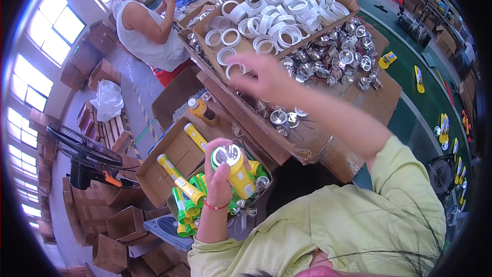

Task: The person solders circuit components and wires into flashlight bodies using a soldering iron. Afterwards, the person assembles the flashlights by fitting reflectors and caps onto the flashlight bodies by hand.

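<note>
My left hand [219, 179] is wrapped round a yellow flashlight body [241, 178], its open end turned up with a shiny reflector [228, 155] in it. It is held above a box [148, 173] of green and yellow flashlight bodies. My right hand [264, 79] is stretched out to the near left edge of a cardboard tray [218, 67] heaped with white plastic rings [277, 15]. One white ring [234, 70] shows at its fingertips, which motion smears; whether they grip it I cannot tell.
Silver reflectors with wires [346, 57] lie piled right of the tray. An orange-capped bottle [201, 110] stands beyond the flashlight box. A green conveyor [410, 72] carries yellow flashlights at right. A black fan [84, 154] stands left. Another person [148, 33] works at far left.
</note>
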Motion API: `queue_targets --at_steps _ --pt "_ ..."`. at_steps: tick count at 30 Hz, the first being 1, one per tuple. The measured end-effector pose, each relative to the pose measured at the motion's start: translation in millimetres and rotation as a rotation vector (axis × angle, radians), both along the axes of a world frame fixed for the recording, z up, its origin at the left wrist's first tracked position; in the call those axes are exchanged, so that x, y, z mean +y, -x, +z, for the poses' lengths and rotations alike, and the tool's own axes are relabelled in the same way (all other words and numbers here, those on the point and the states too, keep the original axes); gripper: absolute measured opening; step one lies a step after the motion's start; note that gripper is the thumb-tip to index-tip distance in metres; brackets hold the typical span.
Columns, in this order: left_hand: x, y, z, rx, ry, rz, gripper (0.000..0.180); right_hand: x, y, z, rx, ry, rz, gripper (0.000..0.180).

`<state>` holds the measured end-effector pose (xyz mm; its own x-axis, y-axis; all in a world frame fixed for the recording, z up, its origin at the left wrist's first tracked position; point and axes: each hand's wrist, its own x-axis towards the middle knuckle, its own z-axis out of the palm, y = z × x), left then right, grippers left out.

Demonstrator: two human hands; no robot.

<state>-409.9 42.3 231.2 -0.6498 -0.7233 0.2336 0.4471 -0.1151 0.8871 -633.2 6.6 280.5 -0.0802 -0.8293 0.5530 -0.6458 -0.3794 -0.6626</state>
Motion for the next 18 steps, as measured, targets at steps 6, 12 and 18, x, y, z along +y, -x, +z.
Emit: queue_targets --at_steps 6,12,18 --pt "-7.7 7.3 3.7 0.027 -0.05 0.12 0.046 -77.0 45.3 16.7 0.879 -0.484 -0.207 0.029" --pt "-17.9 9.2 -0.3 0.007 0.019 0.202 0.053 -19.1 12.9 55.7 -0.331 -0.448 0.24 0.018" --pt "-15.5 16.9 9.4 -0.256 0.474 0.103 0.06 42.6 -21.9 20.6 -0.211 -0.673 0.364 0.029"
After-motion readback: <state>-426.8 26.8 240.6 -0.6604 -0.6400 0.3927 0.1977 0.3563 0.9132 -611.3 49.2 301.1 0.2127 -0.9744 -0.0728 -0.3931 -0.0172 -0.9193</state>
